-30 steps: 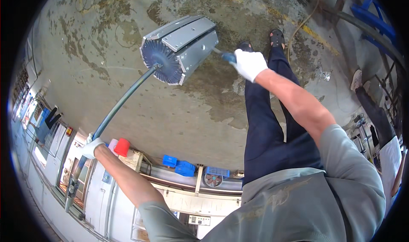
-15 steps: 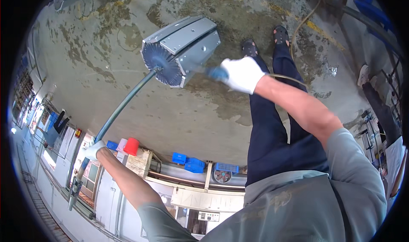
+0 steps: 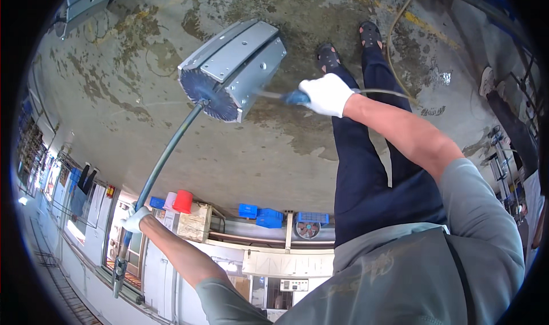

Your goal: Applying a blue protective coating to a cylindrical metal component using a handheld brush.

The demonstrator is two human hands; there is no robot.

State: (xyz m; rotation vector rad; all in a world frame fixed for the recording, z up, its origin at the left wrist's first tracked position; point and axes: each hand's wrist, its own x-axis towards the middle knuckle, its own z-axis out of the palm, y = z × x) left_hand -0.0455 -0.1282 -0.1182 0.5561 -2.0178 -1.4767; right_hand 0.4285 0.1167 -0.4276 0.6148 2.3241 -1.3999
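Note:
My left hand (image 3: 135, 218), in a white glove, is closed around a long metal pole (image 3: 168, 147) near its lower end. On the pole's far end sits a grey many-sided metal drum (image 3: 243, 56) made of bolted plates. Its near face shows a ring of dark, fin-like edges around the pole. My right hand (image 3: 327, 95), also gloved in white, grips a blue spray gun (image 3: 295, 98). The gun's thin nozzle is aimed at the drum's side, apart from it and blurred. From behind that hand runs a pale hose (image 3: 383, 91).
Wet patches mark the concrete floor (image 3: 274, 153). A similar metal drum (image 3: 88, 4) lies at the far left. Along the wall stand a red bucket (image 3: 183, 201), blue crates (image 3: 269, 217) and a fan (image 3: 307, 229). Another person's leg (image 3: 512, 122) shows at the right.
The drum has shifted slightly left and tilted with the pole. My left hand sits a little lower and further right. The spray gun stays pointed at the drum.

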